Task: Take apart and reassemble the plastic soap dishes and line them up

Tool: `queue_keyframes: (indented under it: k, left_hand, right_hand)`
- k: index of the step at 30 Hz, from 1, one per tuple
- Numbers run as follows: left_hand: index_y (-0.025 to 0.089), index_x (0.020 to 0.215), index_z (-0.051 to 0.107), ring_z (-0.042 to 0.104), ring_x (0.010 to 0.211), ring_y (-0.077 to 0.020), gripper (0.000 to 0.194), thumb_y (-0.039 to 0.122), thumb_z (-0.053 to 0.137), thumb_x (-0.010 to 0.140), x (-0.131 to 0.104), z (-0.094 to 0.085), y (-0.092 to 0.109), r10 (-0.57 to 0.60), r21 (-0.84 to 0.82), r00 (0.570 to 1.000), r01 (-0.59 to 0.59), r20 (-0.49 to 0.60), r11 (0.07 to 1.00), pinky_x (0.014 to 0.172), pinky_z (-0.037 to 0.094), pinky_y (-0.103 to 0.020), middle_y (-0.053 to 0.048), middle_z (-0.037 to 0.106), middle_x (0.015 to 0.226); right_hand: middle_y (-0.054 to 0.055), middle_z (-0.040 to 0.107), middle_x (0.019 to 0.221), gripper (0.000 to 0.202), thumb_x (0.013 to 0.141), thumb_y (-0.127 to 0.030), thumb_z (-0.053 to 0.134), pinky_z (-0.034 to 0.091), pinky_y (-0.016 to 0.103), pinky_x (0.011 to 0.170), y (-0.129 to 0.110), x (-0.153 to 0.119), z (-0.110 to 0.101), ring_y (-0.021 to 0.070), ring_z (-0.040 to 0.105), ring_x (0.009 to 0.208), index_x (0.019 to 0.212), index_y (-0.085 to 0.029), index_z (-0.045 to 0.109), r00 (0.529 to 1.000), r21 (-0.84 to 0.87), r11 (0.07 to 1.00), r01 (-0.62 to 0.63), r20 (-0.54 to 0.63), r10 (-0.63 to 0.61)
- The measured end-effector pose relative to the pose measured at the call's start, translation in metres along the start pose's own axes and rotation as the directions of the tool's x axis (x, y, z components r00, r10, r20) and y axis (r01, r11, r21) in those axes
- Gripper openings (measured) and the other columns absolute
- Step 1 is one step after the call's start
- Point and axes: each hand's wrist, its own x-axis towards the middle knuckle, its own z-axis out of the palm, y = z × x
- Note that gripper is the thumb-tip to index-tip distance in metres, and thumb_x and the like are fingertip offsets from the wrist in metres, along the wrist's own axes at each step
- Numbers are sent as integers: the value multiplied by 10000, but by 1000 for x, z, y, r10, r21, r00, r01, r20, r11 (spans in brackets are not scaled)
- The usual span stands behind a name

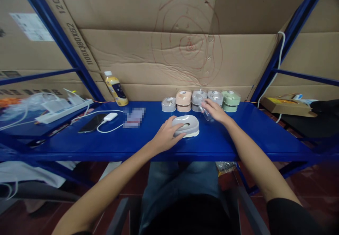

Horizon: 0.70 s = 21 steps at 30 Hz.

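A pale grey oval box (192, 122) with a white base lies on the blue table (148, 139). My left hand (167, 134) is at its left side, fingers around its edge and over its top. Behind and to the right, my right hand (214, 110) has its fingers closed on a clear plastic piece (206, 112), in front of the row of boxes. That row has a low grey box (168, 104), a peach stack (183, 101), grey stacks (196, 96) and a green stack (231, 100).
A yellow bottle (116, 89) stands at the back left. A phone (92, 123), a white charger (110, 117) with cable and a power strip (63, 110) lie on the left. An open cardboard box (287, 107) sits at the far right. Cardboard backs the table.
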Motion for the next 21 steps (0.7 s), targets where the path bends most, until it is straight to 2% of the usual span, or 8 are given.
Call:
queue_keyframes:
  k: [2, 6, 11, 17, 21]
  left_hand:
    - [238, 1415, 664, 495, 1480, -393, 479, 483, 655, 1004, 0, 1, -1, -16, -23, 1000, 17, 16, 1000, 1238, 428, -591, -164, 447, 1588]
    - [220, 1465, 565, 597, 1385, -345, 650, 484, 772, 909, 4, -1, -6, -41, -88, 999, 42, 15, 995, 1208, 477, -528, -143, 562, 1491]
    - [198, 1505, 474, 559, 1443, -378, 832, 511, 842, 827, 14, 0, -5, -92, -113, 995, 87, -38, 990, 1220, 454, -556, -177, 574, 1541]
    - [208, 1495, 473, 558, 1450, -388, 846, 529, 845, 806, 13, 1, 0, -103, -152, 995, 102, 2, 983, 1210, 466, -560, -177, 583, 1539]
    - [195, 1519, 437, 547, 1454, -414, 895, 471, 855, 777, 8, 2, 4, -117, -136, 993, 114, -10, 984, 1204, 464, -586, -203, 552, 1556]
  right_hand:
    - [90, 784, 974, 491, 988, -600, 545, 585, 478, 975, 1, 0, 2, 306, 742, 1032, 1285, -222, 649, 1000, -9, 1000, 16, 6, -15]
    - [111, 792, 1108, 561, 945, -574, 648, 596, 491, 965, 0, -1, 10, 299, 750, 993, 1370, -208, 638, 995, 4, 996, 85, 58, -85]
    - [97, 746, 1347, 648, 880, -554, 764, 586, 525, 992, -3, -3, 18, 315, 720, 1108, 1444, -258, 646, 956, -7, 964, 266, 131, -263]
    - [96, 692, 1466, 682, 862, -530, 790, 563, 508, 1033, -5, -6, 20, 316, 687, 1215, 1480, -280, 645, 929, -24, 945, 327, 189, -317]
    - [81, 674, 1493, 759, 805, -505, 855, 549, 528, 1072, -11, -10, 21, 327, 664, 1276, 1500, -297, 629, 878, 11, 919, 395, 290, -381]
